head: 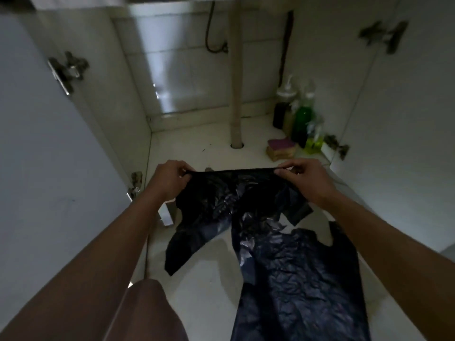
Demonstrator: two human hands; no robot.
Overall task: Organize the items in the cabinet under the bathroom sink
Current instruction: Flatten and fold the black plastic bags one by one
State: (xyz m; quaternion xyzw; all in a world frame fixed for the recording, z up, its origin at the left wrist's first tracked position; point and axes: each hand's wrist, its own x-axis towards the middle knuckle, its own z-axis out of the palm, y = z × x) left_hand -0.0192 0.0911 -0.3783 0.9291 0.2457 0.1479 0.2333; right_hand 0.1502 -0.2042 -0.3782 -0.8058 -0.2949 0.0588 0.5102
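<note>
Head view: the person is crouching before the open under-sink cabinet, and both hands are working on a black plastic bag [221,198] at the centre of the frame. The left hand [170,179] is pinching the bag's top edge at its 9 o'clock end. The right hand [306,179] is pinching the same edge at its 3 o'clock end, fingers and thumb curled onto the plastic. That edge is being pulled taut, so its long axis is running straight across from 9 to 3 o'clock, while the rest of the bag is hanging crumpled toward 6 o'clock. Both hands are equally near it; neither is leading.

A second black bag [300,286] is lying flat on the tiled floor at 5 o'clock, just beneath the held one. The cabinet floor [192,143] is lying at 12 o'clock beyond the knuckles, with the drain pipe [235,94] standing upright on it. At 2 o'clock, in the right rear corner, a dark pump bottle [282,112], a green bottle [302,123] and a yellow-green spray bottle [314,141] are standing close together. A stack of sponges [282,148] is sitting just in front of them.

Judging from the grip, a fold is likely coming, bringing one end across to the other. No brand or writing is readable anywhere; the picture is dim and soft.
</note>
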